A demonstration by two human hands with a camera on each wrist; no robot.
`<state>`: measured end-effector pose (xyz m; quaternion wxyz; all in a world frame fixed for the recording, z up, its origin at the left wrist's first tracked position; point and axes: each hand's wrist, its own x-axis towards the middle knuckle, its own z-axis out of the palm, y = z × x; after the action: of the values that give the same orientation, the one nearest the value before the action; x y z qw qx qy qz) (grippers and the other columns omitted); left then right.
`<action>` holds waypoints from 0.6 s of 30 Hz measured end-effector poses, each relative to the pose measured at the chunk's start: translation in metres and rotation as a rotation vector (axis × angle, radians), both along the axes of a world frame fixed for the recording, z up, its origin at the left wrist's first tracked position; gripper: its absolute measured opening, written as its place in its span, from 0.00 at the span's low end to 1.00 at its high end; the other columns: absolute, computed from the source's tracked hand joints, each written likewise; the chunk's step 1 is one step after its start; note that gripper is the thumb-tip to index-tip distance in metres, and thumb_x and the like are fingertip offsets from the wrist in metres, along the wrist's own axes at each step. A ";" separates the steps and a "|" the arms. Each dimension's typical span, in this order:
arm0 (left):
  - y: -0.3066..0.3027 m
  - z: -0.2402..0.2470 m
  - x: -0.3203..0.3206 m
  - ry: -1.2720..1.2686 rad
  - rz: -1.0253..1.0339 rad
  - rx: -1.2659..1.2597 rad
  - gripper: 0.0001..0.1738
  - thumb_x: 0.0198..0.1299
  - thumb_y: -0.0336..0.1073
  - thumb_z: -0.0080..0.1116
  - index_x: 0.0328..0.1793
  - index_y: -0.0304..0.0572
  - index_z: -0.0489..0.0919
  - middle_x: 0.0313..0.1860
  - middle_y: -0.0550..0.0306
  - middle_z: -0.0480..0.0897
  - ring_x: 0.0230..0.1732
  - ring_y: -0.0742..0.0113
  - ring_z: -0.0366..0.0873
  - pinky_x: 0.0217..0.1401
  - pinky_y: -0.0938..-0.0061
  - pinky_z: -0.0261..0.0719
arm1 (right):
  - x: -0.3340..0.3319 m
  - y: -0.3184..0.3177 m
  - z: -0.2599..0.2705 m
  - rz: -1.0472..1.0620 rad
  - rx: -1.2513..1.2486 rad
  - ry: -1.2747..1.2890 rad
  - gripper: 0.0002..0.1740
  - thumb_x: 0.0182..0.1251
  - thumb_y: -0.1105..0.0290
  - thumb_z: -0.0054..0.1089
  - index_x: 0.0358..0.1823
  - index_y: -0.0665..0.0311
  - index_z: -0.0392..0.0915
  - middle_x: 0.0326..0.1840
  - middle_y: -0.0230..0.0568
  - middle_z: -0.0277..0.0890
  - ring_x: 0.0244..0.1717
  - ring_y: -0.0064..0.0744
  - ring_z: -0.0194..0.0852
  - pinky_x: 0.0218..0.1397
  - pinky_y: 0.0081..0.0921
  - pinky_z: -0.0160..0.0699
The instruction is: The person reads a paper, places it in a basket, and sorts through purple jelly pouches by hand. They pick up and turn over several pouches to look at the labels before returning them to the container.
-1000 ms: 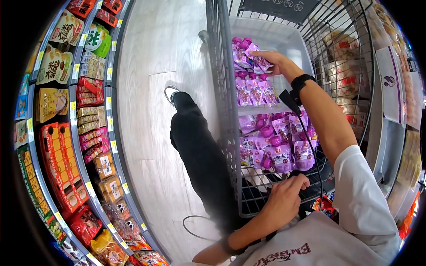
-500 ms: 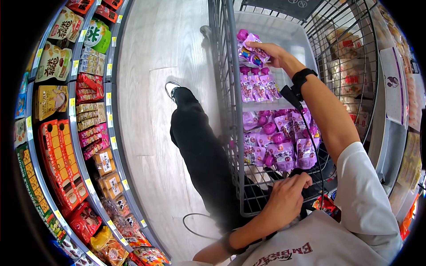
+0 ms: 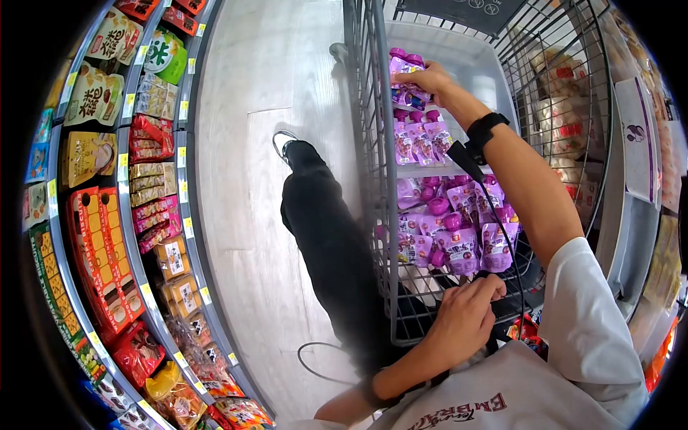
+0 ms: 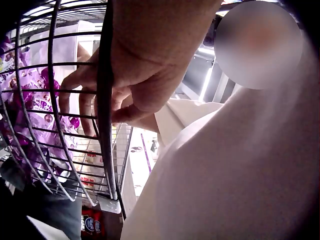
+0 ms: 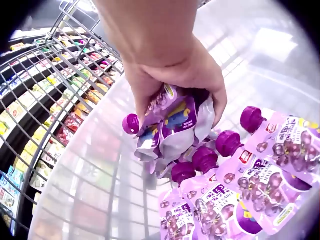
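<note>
My right hand (image 3: pixel 431 80) grips a bunch of purple grape-jelly spout pouches (image 5: pixel 172 125) inside a clear plastic bin (image 3: pixel 484 54) in the cart. Their bottoms face the right wrist camera, and one purple cap pokes out beside the thumb. Right next to them lies a row of similar pouches (image 5: pixel 220 205), caps toward the hand. My left hand (image 3: pixel 462 312) drapes over the near rim of the wire cart (image 4: pixel 106 100), its fingers loosely bent on the inner side and holding nothing. More purple pouches (image 3: pixel 459 247) are heaped in the cart just beyond it.
Shelves of packaged snacks (image 3: pixel 107 251) run along the left of the aisle floor (image 3: pixel 236 294). To the right of the cart stand more packaged goods (image 3: pixel 562 107) and a white box (image 3: pixel 636 140). A black cable (image 3: pixel 505 244) hangs from the right wrist.
My right hand has raised the pouches it grips, then brought them left and farther back against the bin's side wall. My left hand has stayed at the cart rim.
</note>
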<state>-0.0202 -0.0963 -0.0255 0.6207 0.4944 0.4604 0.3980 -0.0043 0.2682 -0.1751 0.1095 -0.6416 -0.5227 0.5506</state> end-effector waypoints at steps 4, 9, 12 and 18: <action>0.001 -0.001 0.001 -0.032 0.021 -0.037 0.14 0.55 0.19 0.50 0.47 0.38 0.71 0.40 0.50 0.79 0.46 0.52 0.80 0.51 0.63 0.73 | 0.005 -0.006 0.008 -0.089 -0.029 0.178 0.33 0.48 0.66 0.80 0.54 0.66 0.72 0.41 0.41 0.81 0.35 0.29 0.83 0.37 0.35 0.85; 0.002 -0.001 0.001 -0.111 0.130 -0.067 0.12 0.55 0.19 0.52 0.46 0.36 0.72 0.40 0.48 0.79 0.46 0.53 0.80 0.52 0.67 0.75 | 0.027 0.003 0.006 -0.099 -0.189 0.352 0.26 0.48 0.66 0.79 0.47 0.65 0.77 0.41 0.38 0.83 0.36 0.29 0.84 0.36 0.34 0.86; 0.004 0.002 -0.001 -0.085 0.197 -0.019 0.13 0.55 0.19 0.53 0.47 0.36 0.73 0.42 0.48 0.78 0.48 0.55 0.78 0.55 0.68 0.74 | 0.038 -0.014 0.060 -0.010 -0.291 0.489 0.21 0.54 0.67 0.75 0.48 0.62 0.77 0.43 0.37 0.83 0.41 0.28 0.84 0.40 0.32 0.88; 0.000 -0.001 -0.005 0.042 0.416 0.068 0.18 0.56 0.24 0.56 0.54 0.41 0.72 0.59 0.51 0.71 0.62 0.57 0.69 0.63 0.66 0.68 | 0.068 -0.061 0.140 -0.042 0.007 0.621 0.31 0.55 0.70 0.74 0.58 0.66 0.69 0.46 0.42 0.82 0.42 0.31 0.84 0.43 0.31 0.88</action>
<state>-0.0251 -0.0963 -0.0269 0.4985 0.4176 0.5514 0.5226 0.0640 0.2073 -0.0350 0.2775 -0.4530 -0.4526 0.7162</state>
